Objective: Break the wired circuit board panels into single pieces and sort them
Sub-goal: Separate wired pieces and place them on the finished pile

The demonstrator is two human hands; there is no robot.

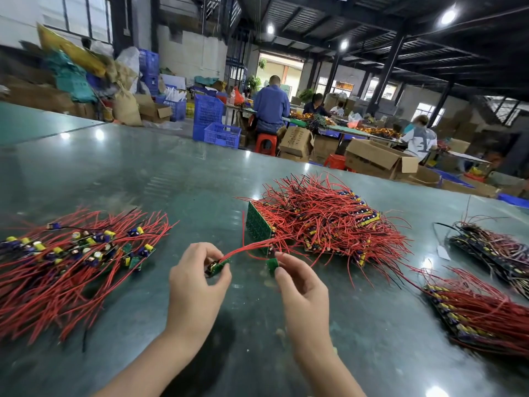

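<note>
My left hand (197,279) pinches a small green single board (219,266) whose red wire arcs up toward the big stack. My right hand (300,290) pinches another small green board piece (272,264) just right of it; the two pieces are apart. Behind them lies a stack of green wired panels (312,222) covered in red wires, with one panel (258,224) standing on edge at its left. A pile of separated single boards (74,253) with red wires and yellow and blue parts lies at the left.
The green glossy table (143,173) stretches far ahead. Two more bundles of wired panels lie at the right, one near (475,313) and one farther (495,250). People sit at other tables beyond, among cardboard boxes (378,159) and blue crates (211,121).
</note>
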